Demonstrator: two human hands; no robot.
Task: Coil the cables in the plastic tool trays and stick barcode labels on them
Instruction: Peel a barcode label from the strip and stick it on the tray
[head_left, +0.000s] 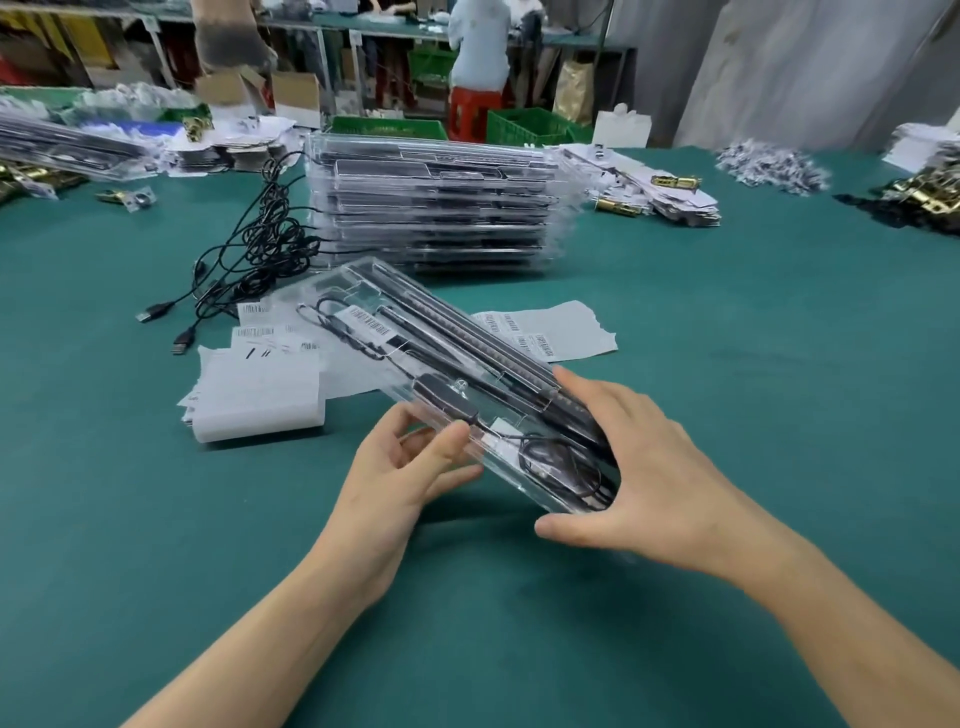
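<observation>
1. A wide table (727, 364) covered in green cloth.
2. At its middle, a stack of clear trays (436, 208), with tangled black cables (265, 244) trailing just to the left.
3. Nearer, barcode label sheets (550, 332) and a pile of white paper (260, 395).
4. Far right, brass parts (930, 192); beside the stack, white cards (660, 192).

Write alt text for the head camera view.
The left hand and right hand hold a clear plastic tray over a green table; it carries a coiled black cable and a barcode label. Nearby: a tray stack, loose cables, label sheets.
</observation>
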